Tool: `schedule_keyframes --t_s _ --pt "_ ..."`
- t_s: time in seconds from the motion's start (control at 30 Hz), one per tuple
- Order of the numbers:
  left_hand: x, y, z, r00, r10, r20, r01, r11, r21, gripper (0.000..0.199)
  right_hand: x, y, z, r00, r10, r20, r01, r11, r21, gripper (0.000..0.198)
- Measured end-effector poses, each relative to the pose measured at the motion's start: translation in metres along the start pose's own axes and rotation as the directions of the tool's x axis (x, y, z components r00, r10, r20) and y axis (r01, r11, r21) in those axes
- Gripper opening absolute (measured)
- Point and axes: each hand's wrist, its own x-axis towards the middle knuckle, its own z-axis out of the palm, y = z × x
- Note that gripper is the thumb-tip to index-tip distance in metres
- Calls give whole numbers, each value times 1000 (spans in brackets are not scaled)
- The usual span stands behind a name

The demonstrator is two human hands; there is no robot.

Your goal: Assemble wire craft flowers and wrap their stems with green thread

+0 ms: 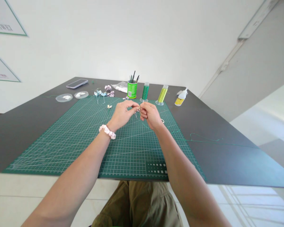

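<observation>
My left hand (125, 114), with a pale pink scrunchie (107, 131) round its wrist, pinches at the fingertips. My right hand (151, 115) is closed, its thumb and forefinger meeting the left fingertips above the green cutting mat (73, 138). What they grip is mostly hidden; a small whitish piece with a thin pale strand (135, 114) shows beneath the left fingers. Fine green thread (203, 137) lies on the mat and table to the right. Left of my hands, a small cream flower (109, 107) rests on the mat.
Blue flowers (100, 93), purple flowers (108, 88), two shallow dishes (64, 98) and a phone (77, 83) lie at the back left. Behind my hands stand a green cup of tools (132, 90), a green spool (145, 91), a yellow-green spool (162, 95) and a glue bottle (181, 97).
</observation>
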Motion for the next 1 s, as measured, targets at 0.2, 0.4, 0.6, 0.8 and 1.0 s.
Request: schedule_keyframes --t_s 0.2,0.4,0.6,0.8,1.0 --pt "0 -1 0 998 -35 -55 36 999 21 12 -2 0 2 1000 18 5 -18 999 -41 23" --pt "1 -6 1 994 -31 -107 46 989 138 14 -3 0 4 998 47 38 -43 996 -83 21" --pt "1 -6 1 990 -83 -111 108 963 248 15 -3 1 7 998 39 49 -34 993 -112 20" --pt "0 -5 1 985 -97 -144 128 965 229 17 -1 5 8 999 38 10 -36 984 -175 21" --pt "0 -8 1 989 -80 -125 106 970 220 17 0 7 7 1000 -7 7 9 964 -266 24"
